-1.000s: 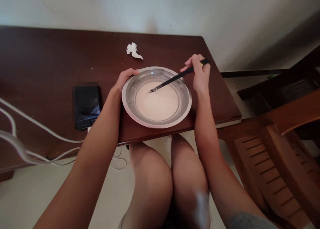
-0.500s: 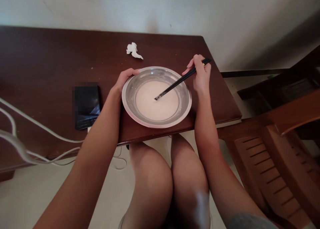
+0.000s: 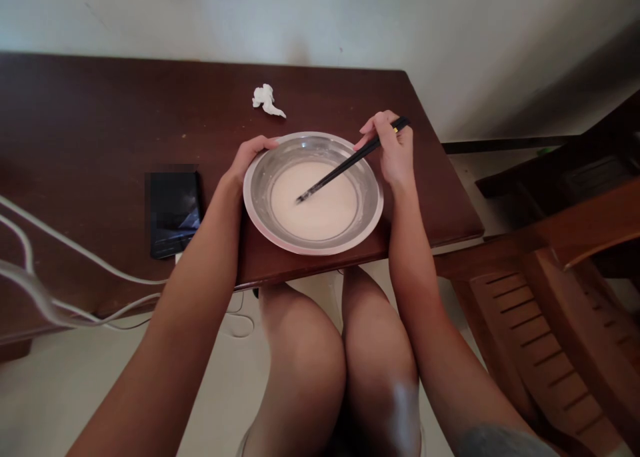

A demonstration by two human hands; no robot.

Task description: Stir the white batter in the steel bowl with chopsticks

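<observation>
A round metal bowl (image 3: pixel 260 207) sits near the front edge of a dark wooden table (image 3: pixel 100 124). It holds a smooth white batter (image 3: pixel 320 210). My left hand (image 3: pixel 245 160) grips the bowl's left rim, thumb over the edge. My right hand (image 3: pixel 393 150) pinches a pair of black chopsticks (image 3: pixel 350 162) above the bowl's right rim. Their tips dip into the batter left of its centre.
A dark phone (image 3: pixel 174 212) lies on the table left of the bowl. A crumpled white tissue (image 3: pixel 266 100) lies behind the bowl. White cables (image 3: pixel 60 270) run over the table's left front edge. A wooden slatted chair (image 3: pixel 560 297) stands at the right. My knees show below the table.
The chopstick tips have swept through the batter, from the upper left to the centre and back to the left. My right hand has shifted slightly left. The left hand and bowl have stayed put.
</observation>
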